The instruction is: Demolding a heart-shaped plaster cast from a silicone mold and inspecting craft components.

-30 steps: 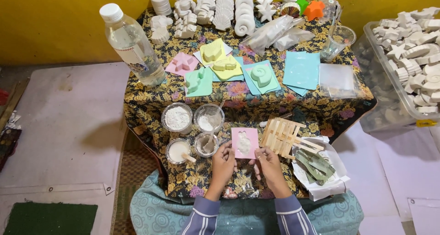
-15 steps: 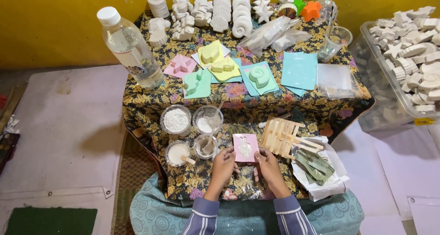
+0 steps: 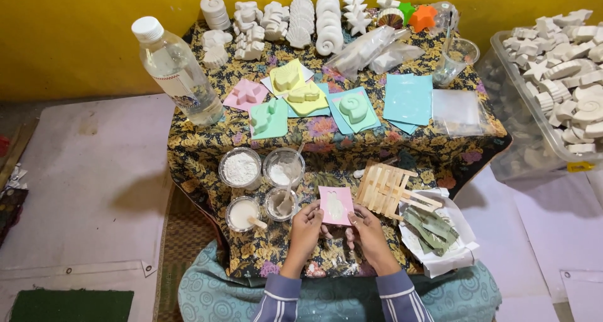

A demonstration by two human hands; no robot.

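Head view, looking down on a low counter (image 3: pixel 188 152) draped in floral cloth. The left hand (image 3: pixel 306 228) and the right hand (image 3: pixel 369 229) together grip a pink mould (image 3: pixel 335 205), each closed on one side edge with fingers curled beneath and thumbs on top. The mould is a thin, roughly rectangular pink sheet with a single pale, elongated cavity at its centre; the cavity's filling looks whitish, but its exact shape cannot be told. The mould's long axis runs from 6 to 12 o'clock, away from the person, and its open face is turned upward toward the camera. It is held at the near edge of the counter, just above the cloth.

At 9 o'clock of the mould stand four round cups (image 3: pixel 241 169) holding white powder or paste, two with stirring sticks in them. At 3 o'clock, just beside the right hand, lies a raft of wooden sticks (image 3: pixel 384 189), and beyond it a white sheet bearing green pieces (image 3: pixel 430 228). At 12 o'clock, farther up the counter, lie coloured moulds (image 3: pixel 295 96) in pink, yellow, green and blue. A clear water bottle (image 3: pixel 179 74) stands at 10 o'clock. White plaster casts (image 3: pixel 301 20) line the far edge.
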